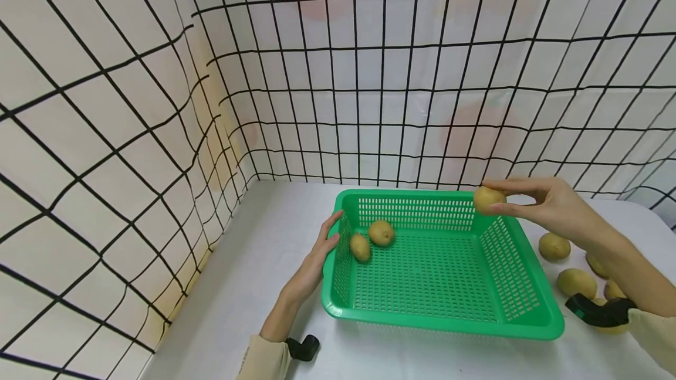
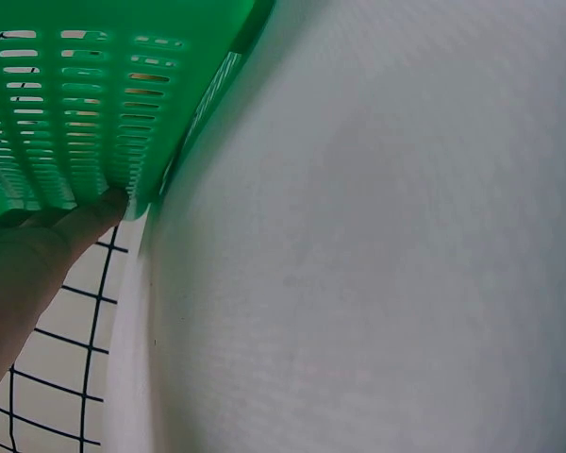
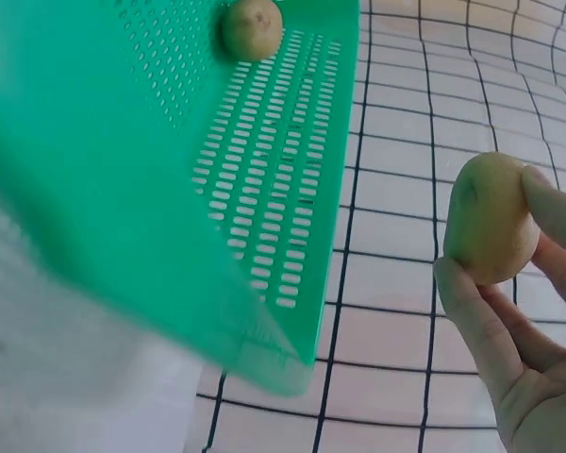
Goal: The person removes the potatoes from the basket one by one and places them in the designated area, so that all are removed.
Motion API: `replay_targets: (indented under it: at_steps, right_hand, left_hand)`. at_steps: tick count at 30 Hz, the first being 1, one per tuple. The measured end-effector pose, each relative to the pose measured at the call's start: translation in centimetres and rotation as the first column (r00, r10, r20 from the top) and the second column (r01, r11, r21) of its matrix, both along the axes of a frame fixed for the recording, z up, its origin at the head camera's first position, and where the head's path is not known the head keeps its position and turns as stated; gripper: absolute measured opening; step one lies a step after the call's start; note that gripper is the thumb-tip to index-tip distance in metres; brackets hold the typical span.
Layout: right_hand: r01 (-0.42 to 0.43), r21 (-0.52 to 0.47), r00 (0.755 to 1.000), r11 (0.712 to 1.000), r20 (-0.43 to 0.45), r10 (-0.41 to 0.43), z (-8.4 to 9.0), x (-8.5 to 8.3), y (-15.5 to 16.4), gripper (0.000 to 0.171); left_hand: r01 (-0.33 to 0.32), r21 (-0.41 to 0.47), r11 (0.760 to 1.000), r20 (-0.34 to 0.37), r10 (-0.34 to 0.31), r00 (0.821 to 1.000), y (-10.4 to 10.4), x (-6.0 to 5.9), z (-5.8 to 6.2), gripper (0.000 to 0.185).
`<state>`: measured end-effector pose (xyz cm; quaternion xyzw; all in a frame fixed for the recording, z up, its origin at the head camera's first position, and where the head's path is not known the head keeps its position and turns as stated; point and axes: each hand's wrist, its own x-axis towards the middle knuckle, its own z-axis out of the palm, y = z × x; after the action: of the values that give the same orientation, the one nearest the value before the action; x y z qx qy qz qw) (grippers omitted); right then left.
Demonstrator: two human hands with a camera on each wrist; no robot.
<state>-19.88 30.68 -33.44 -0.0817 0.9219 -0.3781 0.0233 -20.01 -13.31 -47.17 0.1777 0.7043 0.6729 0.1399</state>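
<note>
My right hand (image 1: 549,204) pinches a yellow-brown potato (image 1: 488,199) between thumb and fingers, above the far right corner of a green plastic basket (image 1: 443,327). In the right wrist view that potato (image 3: 491,217) sits at the fingertips, apart from the basket. At the basket's left side, my left hand (image 1: 311,263) touches the rim and outer wall with fairly straight fingers. Part of that hand is hidden behind the wall in the left wrist view. Inside the basket, two potatoes lie near the left wall, an oval one (image 1: 360,247) and a rounder one (image 1: 381,233).
Several loose potatoes (image 1: 577,282) lie on the white table (image 1: 253,251) right of the basket, partly hidden by my right forearm. A black wire grid (image 1: 369,87) stands behind the table, and another grid (image 1: 105,151) rises along the left side.
</note>
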Motion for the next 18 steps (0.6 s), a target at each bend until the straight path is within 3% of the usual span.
replay_targets:
  at_steps: [11,18]
  right_hand:
    - [0.09,0.023,0.995,0.996,-0.043,-0.089,-1.8,2.1,3.9,0.061]
    - [0.178,0.062,0.973,0.982,-0.16,-0.166,-2.9,3.6,6.1,0.059]
  left_hand:
    - [0.004,0.0,1.0,0.003,-0.004,1.0,-0.1,0.0,-0.1,0.05]
    - [0.002,-0.002,1.0,0.005,-0.002,1.0,0.0,0.1,-0.1,0.049]
